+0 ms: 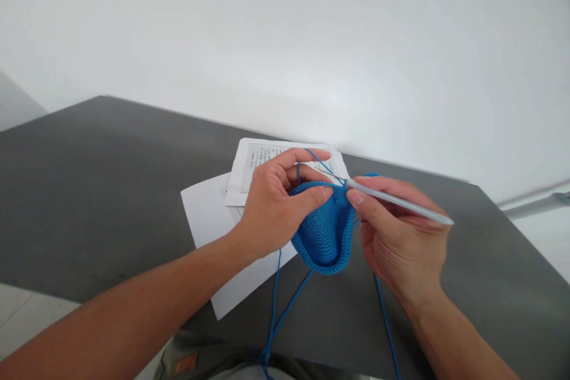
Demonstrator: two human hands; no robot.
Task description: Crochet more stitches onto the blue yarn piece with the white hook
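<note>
A blue crocheted piece [321,231], cupped and worked in rounds, hangs between my hands above the table. My left hand [282,202] pinches its upper rim between thumb and fingers, with the index finger raised and blue yarn [318,158] running over it. In my right hand [396,225] is a crochet hook [401,200] with a pale grey handle, held like a pen. Its thin metal tip points left, at the rim of the piece by my left fingertips. The yarn meets the hook there; whether the tip is inside a stitch I cannot tell.
Beneath my hands lie a white sheet of paper [205,202] and a white printed packet [240,157] on the dark grey table [133,190]. Yarn strands [276,303] trail down over the front edge toward my lap. A white wall [285,41] stands behind the table.
</note>
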